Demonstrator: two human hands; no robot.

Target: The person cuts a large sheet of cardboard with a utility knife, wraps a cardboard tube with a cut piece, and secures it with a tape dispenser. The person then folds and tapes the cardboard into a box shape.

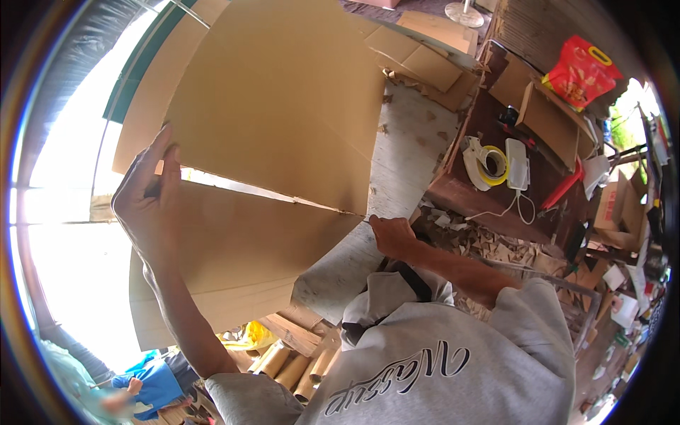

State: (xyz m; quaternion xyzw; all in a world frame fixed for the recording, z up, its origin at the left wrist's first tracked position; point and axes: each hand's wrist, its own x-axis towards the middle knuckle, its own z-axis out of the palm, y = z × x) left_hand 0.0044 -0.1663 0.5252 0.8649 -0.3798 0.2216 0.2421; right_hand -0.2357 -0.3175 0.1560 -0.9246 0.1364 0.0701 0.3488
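Both hands (145, 195) (392, 235) gripping cardboard sheet (276, 106)

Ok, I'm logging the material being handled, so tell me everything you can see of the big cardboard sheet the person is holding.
The large plain brown corrugated cardboard sheet is flat and unprinted, with a crease or slit running across it where a lower panel folds toward the person. It is held up, tilted, above the grey workbench. The left hand grips its left edge; the right hand pinches the crease's right end.
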